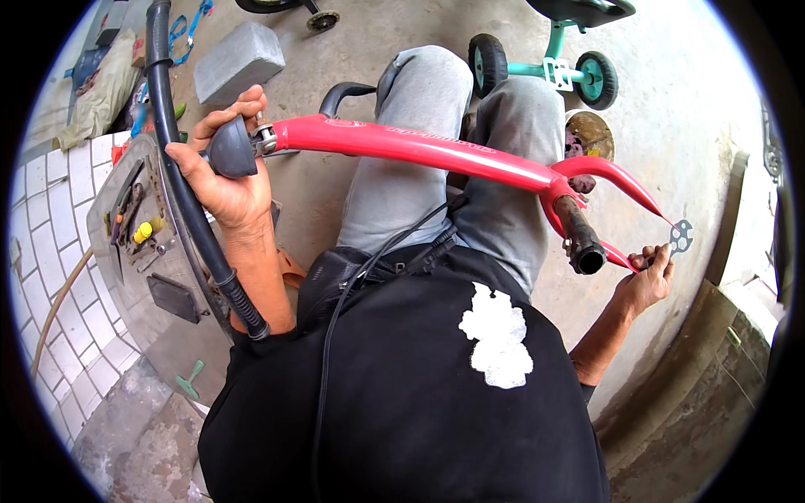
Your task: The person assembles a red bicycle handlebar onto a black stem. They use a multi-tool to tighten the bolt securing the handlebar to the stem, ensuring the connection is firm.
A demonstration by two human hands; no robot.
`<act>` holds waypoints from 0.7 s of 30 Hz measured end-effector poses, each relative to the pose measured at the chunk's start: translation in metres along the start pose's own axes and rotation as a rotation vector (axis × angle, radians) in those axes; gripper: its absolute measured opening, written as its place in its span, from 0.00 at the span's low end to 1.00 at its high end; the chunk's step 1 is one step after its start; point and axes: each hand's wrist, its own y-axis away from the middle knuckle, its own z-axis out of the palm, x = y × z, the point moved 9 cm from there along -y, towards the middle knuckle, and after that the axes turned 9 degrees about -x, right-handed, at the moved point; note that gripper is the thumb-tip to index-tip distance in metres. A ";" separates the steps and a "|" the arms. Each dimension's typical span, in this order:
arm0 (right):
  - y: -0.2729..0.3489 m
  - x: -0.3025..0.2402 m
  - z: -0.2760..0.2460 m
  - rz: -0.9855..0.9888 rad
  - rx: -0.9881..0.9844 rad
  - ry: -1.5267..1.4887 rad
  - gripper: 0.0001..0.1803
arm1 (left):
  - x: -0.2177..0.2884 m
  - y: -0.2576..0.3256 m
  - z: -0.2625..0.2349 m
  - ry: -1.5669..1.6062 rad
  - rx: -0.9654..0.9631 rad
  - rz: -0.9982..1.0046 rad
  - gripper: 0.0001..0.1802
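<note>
A red bicycle-like frame [402,144] lies raised across my lap, its main tube running left to right. At its left end my left hand [231,180] is closed around a black dome-shaped part [232,147] next to a metal clamp [265,138]. The right end splits into two curved fork arms [616,174], with a rusty open tube [580,239] between them. My right hand [650,277] is closed on the tip of the nearer arm. A grey plate with holes [681,236] sits by the fingers and the farther tip; whether it is attached, I cannot tell.
A black tube [168,126] stands along my left arm, beside a round table [159,285] with tools. A grey block [240,63] and a teal-wheeled small tricycle [553,63] are on the floor ahead. At right runs a low concrete edge [696,360]. A black cord [325,377] hangs over my front.
</note>
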 end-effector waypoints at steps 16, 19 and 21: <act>0.016 0.024 -0.020 0.121 -0.032 -0.052 0.11 | -0.016 -0.046 0.035 0.065 -0.161 -0.018 0.30; 0.014 0.021 -0.019 0.078 -0.047 -0.005 0.12 | -0.022 -0.045 0.020 0.051 -0.121 -0.023 0.30; 0.013 0.020 -0.017 0.066 -0.059 -0.025 0.12 | -0.019 -0.039 0.022 0.024 -0.124 -0.009 0.32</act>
